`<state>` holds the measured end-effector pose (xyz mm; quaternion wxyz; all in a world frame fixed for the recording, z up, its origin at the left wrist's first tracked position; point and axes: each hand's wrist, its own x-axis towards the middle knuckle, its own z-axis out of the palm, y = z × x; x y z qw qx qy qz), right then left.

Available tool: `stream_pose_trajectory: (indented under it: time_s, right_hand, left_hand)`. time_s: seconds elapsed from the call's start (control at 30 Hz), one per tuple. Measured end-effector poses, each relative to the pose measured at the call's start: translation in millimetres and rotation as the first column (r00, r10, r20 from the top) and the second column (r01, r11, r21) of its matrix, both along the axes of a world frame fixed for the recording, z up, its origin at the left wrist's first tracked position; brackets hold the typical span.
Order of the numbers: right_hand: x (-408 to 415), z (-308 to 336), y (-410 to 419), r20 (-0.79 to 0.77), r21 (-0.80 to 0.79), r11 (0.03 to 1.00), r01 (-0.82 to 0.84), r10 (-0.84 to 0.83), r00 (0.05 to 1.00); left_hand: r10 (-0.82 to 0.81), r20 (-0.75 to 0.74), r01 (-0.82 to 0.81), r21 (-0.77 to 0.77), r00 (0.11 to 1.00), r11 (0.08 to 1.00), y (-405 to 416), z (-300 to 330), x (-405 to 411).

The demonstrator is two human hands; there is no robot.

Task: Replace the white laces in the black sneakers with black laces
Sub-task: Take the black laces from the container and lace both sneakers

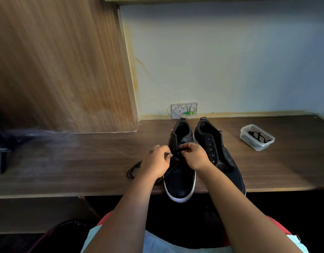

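Your left hand and right hand are both pinching the black lace over the left sneaker; the right sneaker is lying laceless.

Two black sneakers side by side on a dark wooden desk, toes toward the near edge. Left hand and right hand both over the left sneaker, each pinching the black lace, slack of it looped on the desk to the left. Right sneaker unlaced, eyelets bare. Farther right, a clear plastic container holding another black lace. Behind the shoes, a white wall box.
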<state>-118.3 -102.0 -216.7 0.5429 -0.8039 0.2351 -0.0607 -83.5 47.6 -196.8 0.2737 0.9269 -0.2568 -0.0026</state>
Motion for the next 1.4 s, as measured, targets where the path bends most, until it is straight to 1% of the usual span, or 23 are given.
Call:
stream_pose_trajectory:
  time_s: [0.1,0.3,0.4,0.47,0.53,0.6,0.67,0.73,0.8,0.83,0.87,0.9,0.93,0.97,1.0,1.03,1.07,1.13,1.2,1.3,1.33,1.37,1.4]
  right_hand:
    - [-2.2,3.2,1.7,-0.008,-0.098,0.995,-0.013,0.012,1.0]
    - [-6.5,5.9,-0.1,-0.007,-0.127,0.99,-0.066,0.066,0.998]
    - [-7.9,8.4,0.6,0.011,-0.16,0.984,-0.08,0.083,0.997]
    - [-8.9,11.6,1.4,0.008,-0.193,0.977,-0.091,0.095,0.995]
    - [-9.9,17.1,-1.6,0.022,-0.212,0.975,-0.063,0.069,0.997]
    - [-13.1,25.9,-14.2,0.068,-0.201,0.978,0.056,-0.043,0.997]
    - [-19.5,36.5,-35.2,0.13,-0.166,0.957,0.236,-0.216,0.968]
    - [-25.2,41.6,-55.5,0.185,-0.069,0.918,0.391,-0.373,0.909]
    - [-25.2,41.5,-61.7,0.233,0.097,0.901,0.423,-0.434,0.87]
    - [-24.8,41.5,-59.1,0.242,0.147,0.901,0.408,-0.432,0.869]
    - [-23.8,40.2,-55.1,0.241,0.177,0.908,0.38,-0.414,0.878]
    - [-23.4,39.5,-50.0,0.223,0.199,0.917,0.345,-0.386,0.895]
    - [-23.9,39.6,-44.1,0.204,0.232,0.925,0.302,-0.35,0.914]
    - [-24.9,39.5,-38.6,0.187,0.26,0.931,0.255,-0.307,0.933]
    - [-25.3,38.0,-34.2,0.185,0.258,0.942,0.216,-0.268,0.946]
    - [-27.3,38.6,-29.8,0.183,0.225,0.955,0.193,-0.236,0.954]
    - [-28.1,38.4,-27.0,0.181,0.184,0.966,0.182,-0.216,0.96]
    - [-30.7,39.0,-23.5,0.197,0.1,0.981,0.167,-0.184,0.963]
    - [-32.4,40.5,-21.6,0.205,0.023,0.988,0.154,-0.156,0.966]
    - [-31.5,36.6,-26.0,0.224,-0.055,0.985,0.165,-0.149,0.963]
    - [-30.8,36.3,-27.5,0.238,-0.036,0.982,0.184,-0.171,0.956]
    - [-31.2,39.7,-28.5,0.264,0.037,0.977,0.209,-0.211,0.941]
    - [-31.0,43.9,-29.5,0.297,0.173,0.958,0.227,-0.271,0.916]
  left_hand:
    - [-0.001,-0.017,0.0,-0.026,1.0,1.0,2.0,-3.8,3.1]
    - [-0.007,0.056,0.009,-0.024,0.998,1.0,-0.8,-6.8,4.4]
    - [0.012,0.039,-0.011,-0.016,0.999,1.0,-1.5,-5.9,5.0]
    - [0.036,-0.088,-0.038,-0.022,0.996,0.999,-1.6,-6.0,6.7]
    - [0.058,-0.274,-0.079,-0.066,0.96,0.995,-0.5,-5.2,9.3]
    - [0.04,-0.413,-0.114,-0.156,0.91,0.981,2.1,-3.1,12.5]
    - [0.012,-0.564,-0.196,-0.266,0.825,0.944,4.5,4.3,11.6]
    - [0.001,-0.714,-0.304,-0.297,0.7,0.905,6.8,11.5,11.2]
    - [-0.003,-0.79,-0.338,-0.266,0.613,0.903,11.4,15.6,11.9]
    - [-0.001,-0.805,-0.333,-0.246,0.593,0.91,13.5,15.9,11.9]
    - [0.005,-0.806,-0.324,-0.233,0.592,0.917,14.8,14.9,11.6]
    - [0.014,-0.783,-0.313,-0.232,0.621,0.921,14.6,12.1,11.6]
    - [0.029,-0.726,-0.298,-0.244,0.687,0.923,12.3,7.3,11.9]
    - [0.064,-0.612,-0.265,-0.243,0.788,0.933,8.6,1.6,13.1]
    - [0.11,-0.444,-0.228,-0.22,0.889,0.949,3.7,-3.3,13.1]
    - [0.136,-0.284,-0.198,-0.199,0.949,0.96,-3.1,-5.2,10.8]
    - [0.137,-0.17,-0.17,-0.191,0.976,0.967,-11.6,-4.1,7.2]
    - [0.119,-0.063,-0.129,-0.189,0.991,0.974,-30.5,4.0,-0.6]
    - [0.124,-0.033,-0.127,-0.161,0.992,0.979,-47.1,12.5,-4.2]
    - [0.102,-0.1,-0.11,-0.08,0.99,0.991,-58.6,19.0,2.3]
    - [0.087,-0.118,-0.096,-0.073,0.989,0.993,-58.2,20.9,6.4]
    - [0.082,-0.132,-0.093,-0.08,0.988,0.992,-55.9,23.2,10.7]
    - [0.087,-0.14,-0.101,-0.097,0.986,0.99,-51.8,24.9,14.6]
